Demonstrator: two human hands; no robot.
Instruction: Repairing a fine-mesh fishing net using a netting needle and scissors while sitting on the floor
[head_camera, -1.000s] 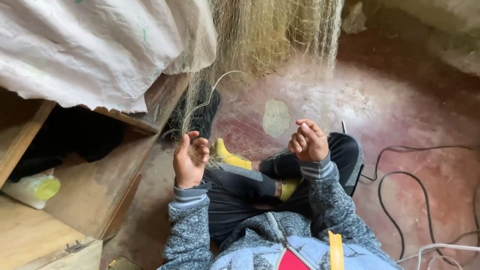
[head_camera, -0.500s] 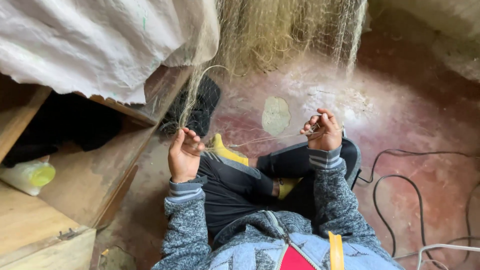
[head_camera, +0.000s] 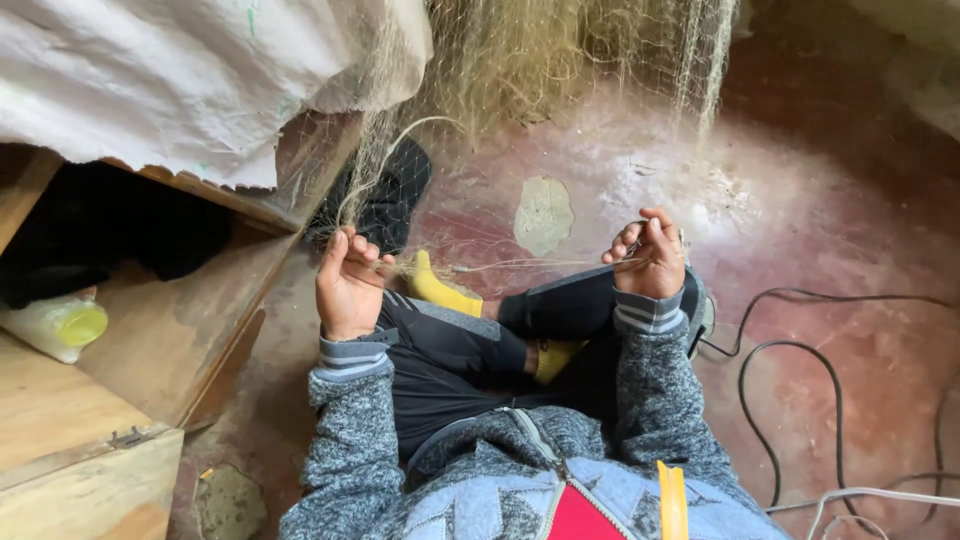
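Viewpoint: as seen from above, looking down at a seated, cross-legged lap and two raised hands
Left hand (head_camera: 350, 285): raised, palm toward the body; fingers (head_camera: 365, 250) curled and pressed together, pinching the near end of a pale strand of fishing net (head_camera: 500, 60)
Right hand (head_camera: 648, 258): raised at about the same height; fingers (head_camera: 640, 235) bunched, pinching the far end of the same strand; whether a small tool sits among them cannot be told
Strand (head_camera: 520, 266): stretched taut between both hands; long axis running left to right across the lap, just above the knees
Net: fine, yellowish mesh hanging from above, ahead of the hands; one thicker cord arcing down into the left hand, so the hanging bulk closer to that side
Clothing: grey knitted sleeves (head_camera: 350, 430), dark trousers, yellow socks (head_camera: 440, 290)
Floor (head_camera: 820, 220): worn reddish concrete with a pale bare patch; black cables (head_camera: 760, 360) lying to the right
Left side: wooden box (head_camera: 150, 340) under a white sheet (head_camera: 180, 80); yellowish plastic bottle (head_camera: 55, 325) resting inside
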